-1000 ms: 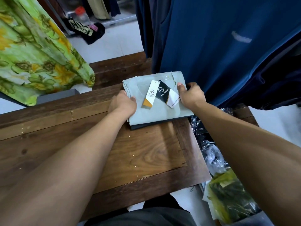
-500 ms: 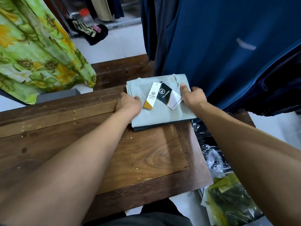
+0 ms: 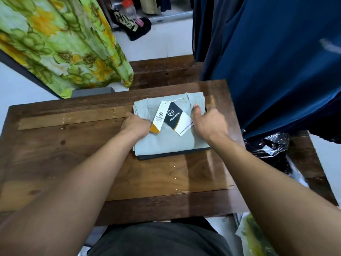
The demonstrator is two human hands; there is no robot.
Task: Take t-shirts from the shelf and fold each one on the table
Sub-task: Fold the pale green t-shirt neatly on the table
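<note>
While the folded grey t-shirt (image 3: pixel 166 141) lies near the bench's (image 3: pixel 73 163) far right corner, my left hand (image 3: pixel 135 124) and right hand (image 3: pixel 208 124) grip its sides.

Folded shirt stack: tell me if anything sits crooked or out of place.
The pale green t-shirt lies slightly askew on a darker folded garment, whose edge peeks out along the near side. Its hang tags splay loose on top.

Even, soft indoor light; a pale glare streak lies on the dark brown wooden table (image 3: pixel 212 159) at right. Wide-angle distortion bends the edges; the right hand (image 3: pixel 208 124) is motion-blurred.
</note>
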